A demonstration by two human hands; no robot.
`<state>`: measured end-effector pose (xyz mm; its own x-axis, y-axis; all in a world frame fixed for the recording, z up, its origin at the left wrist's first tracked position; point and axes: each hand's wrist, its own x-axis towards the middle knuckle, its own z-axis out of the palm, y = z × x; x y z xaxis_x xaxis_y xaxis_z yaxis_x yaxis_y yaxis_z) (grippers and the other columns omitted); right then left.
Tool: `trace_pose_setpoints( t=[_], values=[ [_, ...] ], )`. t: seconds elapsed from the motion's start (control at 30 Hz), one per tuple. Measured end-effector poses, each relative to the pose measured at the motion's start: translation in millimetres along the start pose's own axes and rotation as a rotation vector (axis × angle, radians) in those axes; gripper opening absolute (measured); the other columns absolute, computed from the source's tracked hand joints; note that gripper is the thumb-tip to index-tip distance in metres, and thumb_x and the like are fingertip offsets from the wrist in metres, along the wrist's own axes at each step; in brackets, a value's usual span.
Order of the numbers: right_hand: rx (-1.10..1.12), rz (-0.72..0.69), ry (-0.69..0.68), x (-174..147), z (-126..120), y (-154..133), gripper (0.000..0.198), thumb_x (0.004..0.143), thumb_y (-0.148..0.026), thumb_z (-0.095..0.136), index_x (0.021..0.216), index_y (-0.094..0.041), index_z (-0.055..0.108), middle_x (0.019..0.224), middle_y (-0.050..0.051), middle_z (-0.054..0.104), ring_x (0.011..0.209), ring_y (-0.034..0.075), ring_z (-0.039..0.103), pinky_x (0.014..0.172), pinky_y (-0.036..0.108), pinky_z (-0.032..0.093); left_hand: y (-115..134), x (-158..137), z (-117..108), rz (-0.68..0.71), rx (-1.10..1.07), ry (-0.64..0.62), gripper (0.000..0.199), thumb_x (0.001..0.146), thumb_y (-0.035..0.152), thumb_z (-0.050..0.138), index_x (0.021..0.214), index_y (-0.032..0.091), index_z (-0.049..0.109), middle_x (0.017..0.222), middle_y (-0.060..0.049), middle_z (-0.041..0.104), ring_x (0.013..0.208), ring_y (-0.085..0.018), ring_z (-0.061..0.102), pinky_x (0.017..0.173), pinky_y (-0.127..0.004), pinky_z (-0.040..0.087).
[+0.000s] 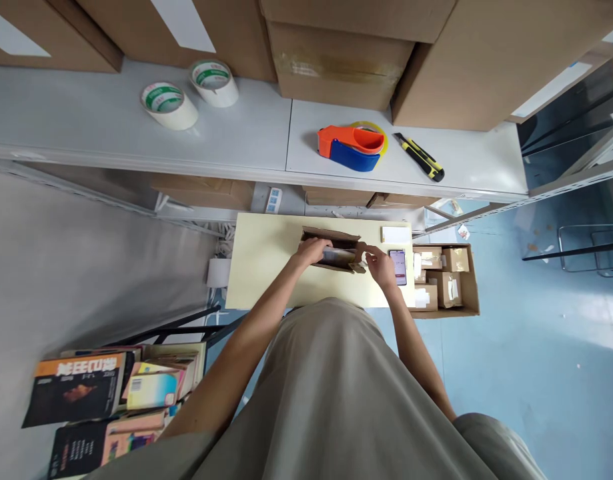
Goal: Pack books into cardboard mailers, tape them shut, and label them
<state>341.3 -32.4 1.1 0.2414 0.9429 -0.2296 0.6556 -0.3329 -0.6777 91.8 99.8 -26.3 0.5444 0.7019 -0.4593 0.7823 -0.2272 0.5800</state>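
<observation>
A small open cardboard box [331, 235] lies on the pale yellow table, its flaps raised. Inside it is a greyish, shiny flat item [339, 257], possibly books or a wrapped packet; its kind is unclear. My left hand [313, 251] is closed over the box's left end, with its fingertips partly hidden inside next to the item. At the right end, my right hand [381, 267] pinches a torn-looking cardboard flap [361, 257] between thumb and fingers.
Right of the box, a phone [397, 267] and a white card [395, 235] lie on the table [261, 267]. A carton of small parcels [470, 293] stands beyond. The shelf above bears tape rolls [176, 115], a tape dispenser [349, 148] and a utility knife [420, 158]. Books [81, 387] sit lower left.
</observation>
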Motion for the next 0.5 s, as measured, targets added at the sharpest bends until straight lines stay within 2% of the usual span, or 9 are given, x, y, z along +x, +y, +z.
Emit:
trace_pose_setpoints(
  t=[0.07,0.17,0.27,0.37,0.5],
  values=[
    [-0.005,-0.012,-0.01,-0.5,0.1,-2.8,0.036,0.101,-0.022,0.055,0.13,-0.028,0.076,0.11,0.007,0.087,0.101,0.03,0.084,0.094,0.046,0.067,-1.1,5.3,4.5,-0.01,-0.012,0.02,0.048,0.08,0.011,0.075,0.123,0.029,0.084,0.121,-0.013,0.084,0.118,-0.035,0.076,0.107,-0.04,0.055],
    [-0.001,-0.045,-0.037,-1.3,-0.9,-5.8,0.041,0.099,-0.019,0.054,0.133,-0.029,0.076,0.118,0.006,0.086,0.1,0.029,0.084,0.095,0.046,0.067,-3.3,11.4,3.3,-0.005,0.001,0.015,0.051,0.081,0.011,0.074,0.128,0.029,0.083,0.128,-0.013,0.082,0.122,-0.035,0.075,0.109,-0.041,0.054],
    [0.015,-0.072,-0.058,-1.5,-2.4,-7.0,0.043,0.1,-0.019,0.053,0.137,-0.027,0.073,0.131,0.008,0.083,0.1,0.029,0.084,0.094,0.046,0.068,-5.7,13.9,-3.3,0.007,0.022,-0.065,0.054,0.081,0.011,0.073,0.131,0.03,0.082,0.127,-0.012,0.082,0.113,-0.033,0.077,0.101,-0.038,0.057],
    [0.026,-0.072,-0.066,-1.6,-3.1,-7.0,0.038,0.102,-0.022,0.053,0.134,-0.024,0.073,0.136,0.01,0.081,0.1,0.029,0.084,0.091,0.045,0.068,-6.4,12.7,-8.6,0.023,0.009,-0.109,0.048,0.081,0.013,0.075,0.125,0.029,0.084,0.119,-0.012,0.084,0.104,-0.032,0.079,0.094,-0.036,0.059],
    [-0.007,-0.033,-0.055,-2.7,-0.5,-7.9,0.03,0.106,-0.029,0.056,0.131,-0.023,0.071,0.132,0.012,0.082,0.096,0.027,0.085,0.089,0.043,0.068,-6.6,5.5,-5.7,0.007,0.076,-0.131,0.052,0.086,0.013,0.074,0.134,0.031,0.081,0.133,-0.009,0.081,0.118,-0.03,0.077,0.103,-0.033,0.057]
  ],
)
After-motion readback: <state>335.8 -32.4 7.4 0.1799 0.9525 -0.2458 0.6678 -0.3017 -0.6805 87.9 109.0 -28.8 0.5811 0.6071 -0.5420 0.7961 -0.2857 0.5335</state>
